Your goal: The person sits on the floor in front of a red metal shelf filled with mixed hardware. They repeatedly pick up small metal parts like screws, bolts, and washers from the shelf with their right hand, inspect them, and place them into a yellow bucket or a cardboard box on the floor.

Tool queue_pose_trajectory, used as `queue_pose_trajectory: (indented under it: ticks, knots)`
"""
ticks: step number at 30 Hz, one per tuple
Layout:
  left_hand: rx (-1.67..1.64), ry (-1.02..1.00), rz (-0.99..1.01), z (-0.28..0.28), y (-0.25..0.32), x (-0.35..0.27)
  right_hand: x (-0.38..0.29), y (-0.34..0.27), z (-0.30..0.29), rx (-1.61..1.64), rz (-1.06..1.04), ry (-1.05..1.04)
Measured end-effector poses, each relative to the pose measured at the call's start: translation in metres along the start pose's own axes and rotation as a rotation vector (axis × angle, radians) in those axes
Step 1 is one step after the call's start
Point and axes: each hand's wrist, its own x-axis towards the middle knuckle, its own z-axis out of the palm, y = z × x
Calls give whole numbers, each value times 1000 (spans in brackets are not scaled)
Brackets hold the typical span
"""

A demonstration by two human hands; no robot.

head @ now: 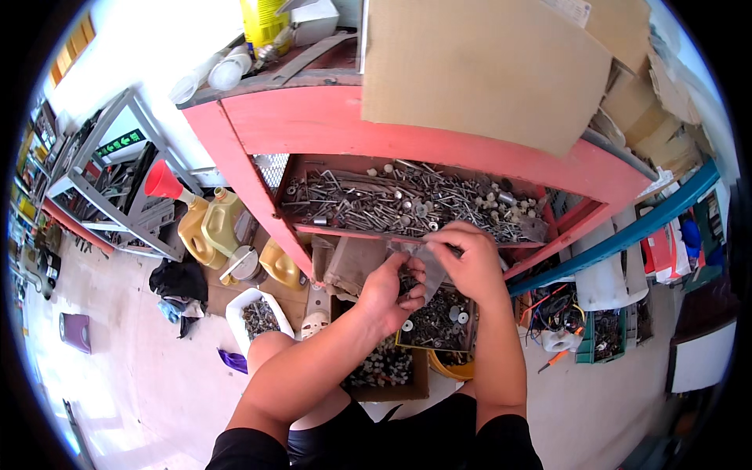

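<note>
My left hand (pixel 390 294) is cupped with its fingers curled around several small dark metal parts. Just right of it, my right hand (pixel 467 258) pinches the upper edge of a clear plastic bag (pixel 433 271), which hangs between the two hands. Behind them is a shallow drawer (pixel 376 235) full of loose screws, bolts and washers. Below the hands sits a tray of dark washers and nuts (pixel 440 320), and under that a cardboard box (pixel 411 393) with many small fasteners. A brown paper-like package (pixel 356 264) lies left of the bag.
A red metal cabinet frame (pixel 294 126) surrounds the drawer, with a cardboard sheet (pixel 482 70) over its top. At left stand yellow jugs (pixel 202 232), a red funnel (pixel 164 181) and a white tub of fasteners (pixel 235 305). A blue bar (pixel 623 235) and green bins (pixel 608 335) are at right.
</note>
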Motion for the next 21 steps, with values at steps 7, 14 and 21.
queue_pose_trajectory:
  ticks: [7,14,21]
  knots:
    - [-2,10,8,2,-11,5,0,31,-12,-288,-70,169]
    - [15,35,8,5,-11,5,30,35,11,-395,-230,-20]
    - [-3,-4,10,0,-6,6,54,39,12,-414,-178,58]
